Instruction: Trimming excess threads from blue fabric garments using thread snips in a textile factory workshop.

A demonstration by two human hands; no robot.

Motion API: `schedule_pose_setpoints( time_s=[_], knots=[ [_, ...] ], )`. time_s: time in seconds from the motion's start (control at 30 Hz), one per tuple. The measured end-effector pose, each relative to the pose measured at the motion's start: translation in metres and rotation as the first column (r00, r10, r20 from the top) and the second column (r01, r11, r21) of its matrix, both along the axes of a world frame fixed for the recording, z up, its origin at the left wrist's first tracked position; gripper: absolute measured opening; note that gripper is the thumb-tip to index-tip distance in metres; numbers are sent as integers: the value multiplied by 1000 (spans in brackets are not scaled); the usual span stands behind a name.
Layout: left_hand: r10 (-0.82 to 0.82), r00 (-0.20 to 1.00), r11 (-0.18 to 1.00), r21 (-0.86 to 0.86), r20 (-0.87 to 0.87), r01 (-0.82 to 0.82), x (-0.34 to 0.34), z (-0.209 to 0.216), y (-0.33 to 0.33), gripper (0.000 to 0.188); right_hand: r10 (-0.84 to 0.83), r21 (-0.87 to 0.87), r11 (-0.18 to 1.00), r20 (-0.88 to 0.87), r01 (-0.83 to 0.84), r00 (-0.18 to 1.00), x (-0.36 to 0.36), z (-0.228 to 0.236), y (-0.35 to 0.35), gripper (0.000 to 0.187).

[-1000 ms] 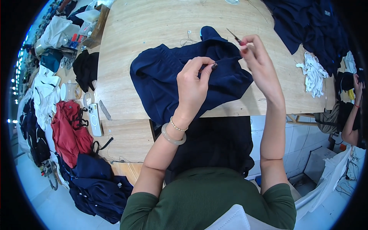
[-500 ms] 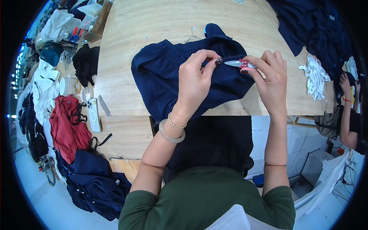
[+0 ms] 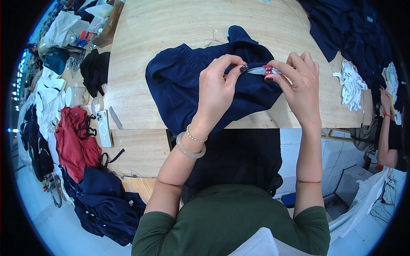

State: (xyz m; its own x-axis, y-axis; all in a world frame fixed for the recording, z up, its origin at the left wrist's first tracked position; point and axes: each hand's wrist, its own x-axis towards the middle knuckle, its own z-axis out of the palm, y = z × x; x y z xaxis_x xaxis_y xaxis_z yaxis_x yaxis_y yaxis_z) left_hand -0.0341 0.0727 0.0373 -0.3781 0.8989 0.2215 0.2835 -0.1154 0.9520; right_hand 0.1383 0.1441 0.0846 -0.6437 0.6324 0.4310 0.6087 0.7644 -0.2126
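A navy blue garment (image 3: 179, 85) lies bunched on the wooden table in front of me. My left hand (image 3: 218, 83) pinches a bit of its dark fabric between thumb and forefinger, over the middle of the garment. In my right hand (image 3: 299, 81) are small red-handled thread snips (image 3: 268, 71), held between thumb and fingers. Their pale blades point left, with the tips at my left fingertips. What exactly lies at the tips is too small to make out.
On the left lie a red garment (image 3: 77, 138), a white phone (image 3: 103, 128) and white cloths (image 3: 48, 100). Navy garments (image 3: 341, 25) and a white fabric bundle (image 3: 352, 87) occupy the far right of the table (image 3: 171, 25). At the right edge a co-worker's arm (image 3: 385, 136) shows.
My right hand has shifted slightly left, bringing the snips' blades closer to my left fingertips. The left hand stays almost still. The co-worker's hand at the right has moved a little.
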Motion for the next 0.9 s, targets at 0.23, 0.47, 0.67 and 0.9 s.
schedule_pose_setpoints(
  time_s=[0.23,0.47,0.67,0.9],
  knots=[
    [-5,1000,1000,-19,-22,5,-1,2,0,7,-10,-45,999,-1,10,1000,-1,-3,2,23],
    [0,1000,1000,-2,4,0,-2,-1,1,6,-1,-55,998,-9,1,1000,3,-2,3,23],
    [3,999,1000,-4,33,-3,0,-1,2,6,4,-62,998,-27,-6,1000,1,-7,2,22],
    [1,999,1000,11,44,-2,-2,-5,2,6,1,-95,995,-76,-8,997,-1,-15,2,21]
  ],
)
